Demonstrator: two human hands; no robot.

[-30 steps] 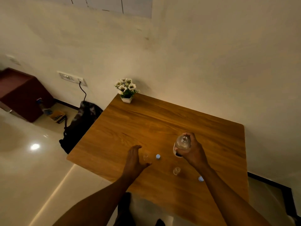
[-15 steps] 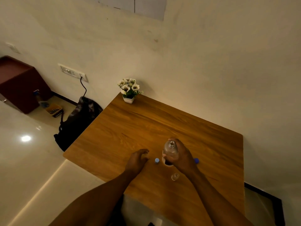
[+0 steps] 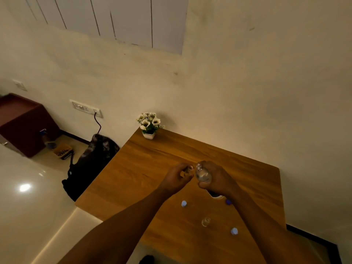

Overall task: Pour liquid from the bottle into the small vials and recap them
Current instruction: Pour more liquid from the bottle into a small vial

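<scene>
Two hands now raised together: left hand [image 3: 176,176] pinches small clear glass vial [image 3: 189,169], lifted off wooden table [image 3: 144,168]; right hand [image 3: 217,180] grips clear plastic bottle [image 3: 202,174], mouth tilted toward nine o'clock. Pouring looks imminent.

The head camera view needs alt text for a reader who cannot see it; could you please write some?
Over a wooden table, the right hand tilts a clear bottle toward a small vial held in the left hand. Another open vial and loose blue caps sit nearer; a potted flower marks the far corner.
</scene>
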